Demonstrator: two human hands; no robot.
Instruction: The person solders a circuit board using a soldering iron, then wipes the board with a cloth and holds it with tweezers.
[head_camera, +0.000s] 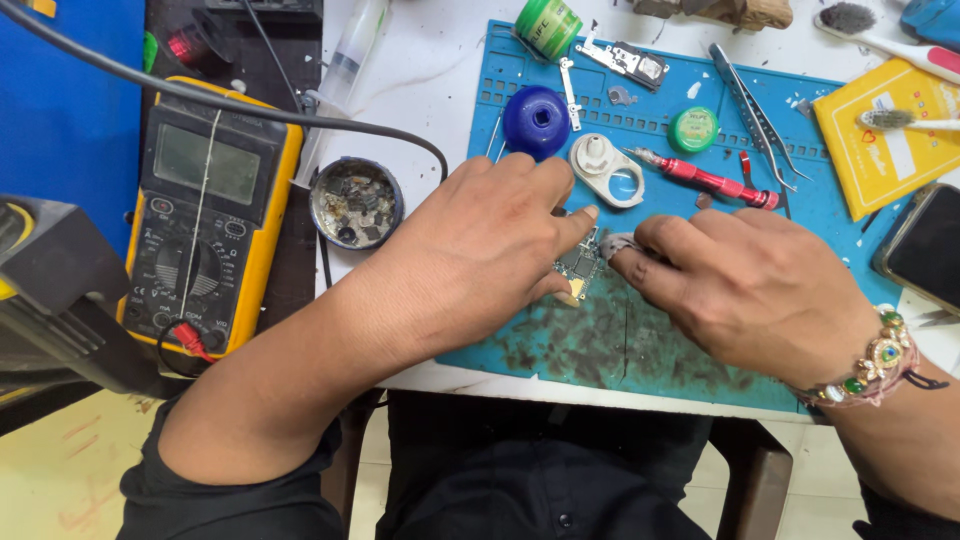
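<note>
We pin a small circuit board (578, 265) on the blue mat (600, 340) at mid-frame, left hand (480, 255) pressing it with fingers closed on its edge. Our right hand (745, 285) pinches a grey wad (618, 243) against it, seemingly wiping. Any further rubbing wants light pressure. A multimeter (205, 215) sits at left.

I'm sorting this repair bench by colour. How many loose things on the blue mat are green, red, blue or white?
Green: 2, green tape roll and round green tin
Red: 1, red-handled screwdriver
Blue: 1, blue round dome cap
White: 1, white plastic ring holder
Total: 5
</note>
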